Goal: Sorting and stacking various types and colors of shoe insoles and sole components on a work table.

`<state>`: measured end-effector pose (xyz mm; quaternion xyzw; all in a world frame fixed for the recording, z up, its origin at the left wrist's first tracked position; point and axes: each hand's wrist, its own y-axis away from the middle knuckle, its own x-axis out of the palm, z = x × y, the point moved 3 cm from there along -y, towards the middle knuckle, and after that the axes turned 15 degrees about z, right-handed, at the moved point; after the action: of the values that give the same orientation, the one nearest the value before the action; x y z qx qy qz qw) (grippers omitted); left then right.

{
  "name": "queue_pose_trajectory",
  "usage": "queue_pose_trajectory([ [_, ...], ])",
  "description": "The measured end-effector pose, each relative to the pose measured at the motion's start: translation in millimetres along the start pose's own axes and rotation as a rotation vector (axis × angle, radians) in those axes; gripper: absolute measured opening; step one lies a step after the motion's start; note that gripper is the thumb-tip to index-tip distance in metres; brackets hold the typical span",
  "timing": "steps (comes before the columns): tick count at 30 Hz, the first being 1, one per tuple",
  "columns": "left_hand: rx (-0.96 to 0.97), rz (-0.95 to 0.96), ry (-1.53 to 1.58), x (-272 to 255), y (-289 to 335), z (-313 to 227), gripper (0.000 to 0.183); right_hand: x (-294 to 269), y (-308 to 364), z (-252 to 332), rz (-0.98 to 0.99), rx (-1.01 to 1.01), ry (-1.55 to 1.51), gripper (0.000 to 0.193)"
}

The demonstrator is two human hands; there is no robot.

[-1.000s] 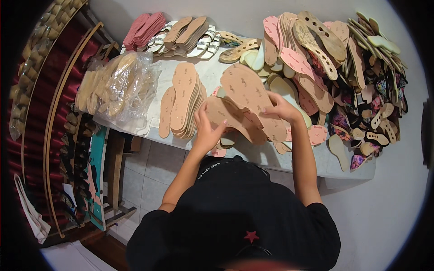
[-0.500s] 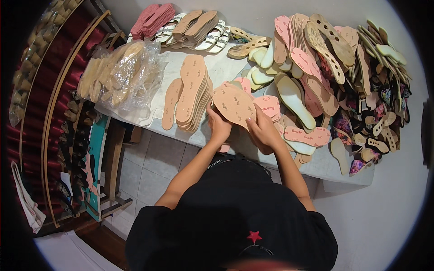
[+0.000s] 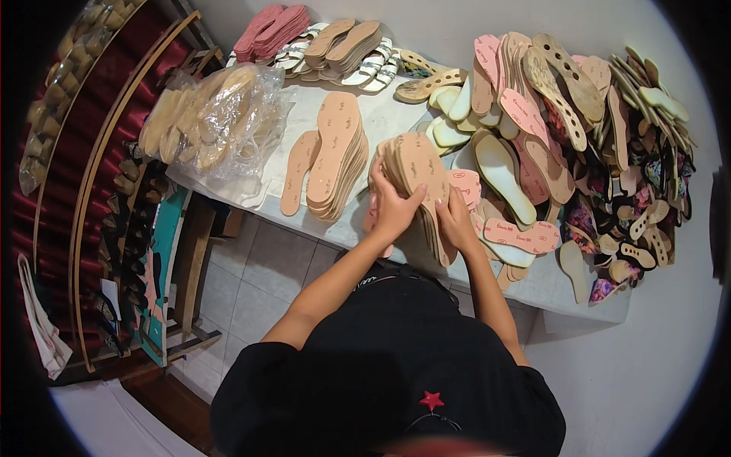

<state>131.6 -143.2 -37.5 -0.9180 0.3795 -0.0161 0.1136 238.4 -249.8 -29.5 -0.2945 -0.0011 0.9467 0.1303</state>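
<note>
Between my two hands is a stack of tan insoles (image 3: 421, 164), tilted above the front of the table. My left hand (image 3: 396, 207) wraps around its left side, thumb on the top insole. Lower on the right edge, my right hand (image 3: 454, 221) grips the same stack. Just left of it stands another tall stack of tan insoles (image 3: 335, 145), with a single tan insole (image 3: 301, 171) lying against its left side. Pink printed insoles (image 3: 464, 184) lie partly hidden behind the held stack.
A clear plastic bag of wooden-looking soles (image 3: 221, 114) lies at the table's left. Strappy white sandals (image 3: 373, 65) and red insoles (image 3: 270, 30) sit at the back. Heaped soles (image 3: 502, 171) and flowery shoe parts (image 3: 647, 206) crowd the right. A rack (image 3: 164, 266) stands left.
The insoles in my hands have turned from a broad, slanted face to a lengthwise stack with its layered edge showing. My left hand has moved up its side.
</note>
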Motion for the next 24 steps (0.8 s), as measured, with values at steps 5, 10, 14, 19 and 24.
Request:
queue_pose_trajectory([
  [5,0.111,-0.047,0.184,1,-18,-48,0.086,-13,0,35,-0.255,0.012,-0.085,0.052],
  [10,0.137,-0.016,0.319,-36,-39,-115,0.092,-38,-29,99,0.159,0.084,-0.707,0.059],
  [14,0.267,0.100,0.543,-81,-66,-153,0.081,-28,-75,129,0.312,-0.121,-0.766,0.056],
  [19,0.231,0.336,0.709,-149,-80,-125,0.078,11,-130,178,0.278,-0.090,-0.846,0.056],
  [24,-0.025,0.284,0.865,-193,-84,-101,0.052,46,-187,195,0.034,-0.142,-0.422,0.056],
])
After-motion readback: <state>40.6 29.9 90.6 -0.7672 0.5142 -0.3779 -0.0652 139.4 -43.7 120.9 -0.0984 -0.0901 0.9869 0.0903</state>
